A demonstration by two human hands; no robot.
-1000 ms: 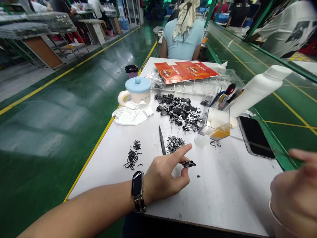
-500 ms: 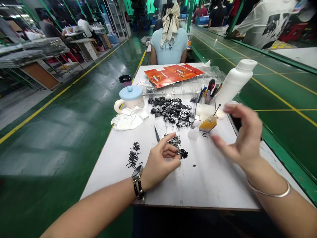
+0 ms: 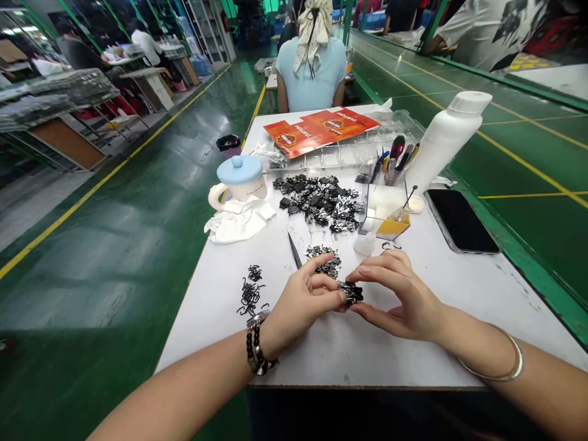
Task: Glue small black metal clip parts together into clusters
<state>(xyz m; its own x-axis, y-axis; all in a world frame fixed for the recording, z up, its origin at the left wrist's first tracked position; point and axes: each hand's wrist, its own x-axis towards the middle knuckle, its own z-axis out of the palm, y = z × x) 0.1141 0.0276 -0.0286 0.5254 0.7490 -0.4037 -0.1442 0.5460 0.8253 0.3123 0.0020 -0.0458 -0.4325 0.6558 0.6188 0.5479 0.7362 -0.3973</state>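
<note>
The left hand (image 3: 298,309) pinches a black-and-silver part (image 3: 353,293) between its fingers; the right hand's (image 3: 416,304) bracket its three-o'clock side, grip unclear.

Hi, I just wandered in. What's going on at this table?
A person is handling a small black part over a white table. The left hand holds it, and the right hand has its fingertips at the other end; whether they grip it too is hard to tell. Just beyond is a heap of small shiny pieces, with a larger pile of dark parts farther back. Thin black curved bits lie off to the left.
</note>
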